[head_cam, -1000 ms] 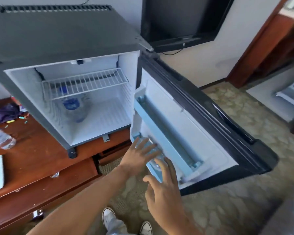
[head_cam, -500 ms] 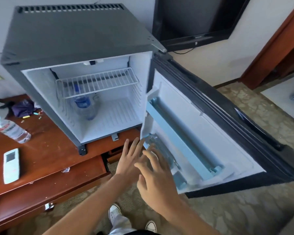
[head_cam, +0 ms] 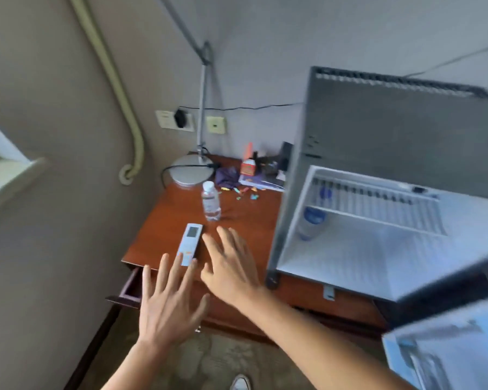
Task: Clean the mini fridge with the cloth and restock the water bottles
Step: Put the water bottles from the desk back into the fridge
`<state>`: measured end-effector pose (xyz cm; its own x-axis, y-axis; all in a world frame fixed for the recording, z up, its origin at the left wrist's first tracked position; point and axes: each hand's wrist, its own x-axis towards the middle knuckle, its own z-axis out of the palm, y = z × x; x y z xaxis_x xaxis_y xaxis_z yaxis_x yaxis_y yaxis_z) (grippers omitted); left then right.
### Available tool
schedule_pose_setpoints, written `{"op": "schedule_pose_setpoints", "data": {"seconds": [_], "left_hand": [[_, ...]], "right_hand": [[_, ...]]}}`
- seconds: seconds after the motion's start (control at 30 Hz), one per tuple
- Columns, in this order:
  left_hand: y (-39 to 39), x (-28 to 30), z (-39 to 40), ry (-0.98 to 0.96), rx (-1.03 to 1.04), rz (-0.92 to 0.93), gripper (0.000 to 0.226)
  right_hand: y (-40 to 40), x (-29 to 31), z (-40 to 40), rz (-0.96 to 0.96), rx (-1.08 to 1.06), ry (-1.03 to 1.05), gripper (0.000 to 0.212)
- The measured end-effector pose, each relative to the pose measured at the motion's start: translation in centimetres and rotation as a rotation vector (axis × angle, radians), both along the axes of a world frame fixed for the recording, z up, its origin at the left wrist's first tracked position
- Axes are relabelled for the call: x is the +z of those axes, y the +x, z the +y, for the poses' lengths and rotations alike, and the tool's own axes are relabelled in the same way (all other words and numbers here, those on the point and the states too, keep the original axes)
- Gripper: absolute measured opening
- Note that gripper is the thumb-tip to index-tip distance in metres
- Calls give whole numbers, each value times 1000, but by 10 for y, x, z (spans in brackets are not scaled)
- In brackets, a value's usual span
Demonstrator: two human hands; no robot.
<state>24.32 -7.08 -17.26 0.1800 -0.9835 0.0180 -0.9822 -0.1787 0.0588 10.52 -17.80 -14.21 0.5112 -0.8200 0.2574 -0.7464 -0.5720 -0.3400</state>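
Fingers straight and spread, your left hand (head_cam: 166, 305) and right hand (head_cam: 231, 266) hover empty over the brown wooden desk (head_cam: 251, 220), near the white remote (head_cam: 188, 243). Beyond it stands a clear plastic water bottle (head_cam: 210, 201); another (head_cam: 310, 222) stands inside the open grey mini fridge (head_cam: 378, 128).

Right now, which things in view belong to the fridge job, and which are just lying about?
Part of the job:
mini fridge, door open
water bottle on the desk
water bottle inside the fridge
purple cloth

Just lying about:
remote control
desk lamp
orange box
small coloured bits

Both hands are empty.
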Motion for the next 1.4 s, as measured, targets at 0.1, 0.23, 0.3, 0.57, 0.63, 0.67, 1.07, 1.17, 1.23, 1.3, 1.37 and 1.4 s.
{"op": "schedule_pose_setpoints", "data": {"seconds": [0.1,0.23,0.3,0.57,0.63,0.67,1.07,1.17,1.23,1.3,1.37,1.4], "left_hand": [[34,4,6,-37,102,-20,82],[53,-2,12,-91,186,26,83],[56,-12,14,-113,203,23,84],[67,-37,-8,-155,160,-19,77],[64,-38,-23,-136,83,12,75],[60,-39,-33,-131,39,35,74],[-70,32,-82,-211,-451,511,76],[-162,61,-73,-201,-745,499,74],[-211,77,-65,-278,-859,506,73],[-256,96,-56,-338,-975,533,71],[-299,115,-50,-418,-1070,535,69],[-318,125,-47,-457,-1108,514,66]], "right_hand": [[66,-6,-73,101,10,48,71],[133,-14,-151,385,-91,97,77],[153,-25,-180,479,-143,153,74],[135,-40,-197,505,-72,174,45],[122,-31,-182,510,-3,142,44],[113,-27,-172,490,9,134,42],[-107,69,49,-56,-319,63,56],[-189,102,115,9,-497,6,59],[-226,130,154,48,-574,-82,66],[-258,163,188,12,-657,-195,64],[-289,190,208,45,-749,-315,61],[-304,198,213,95,-791,-347,61]]}}
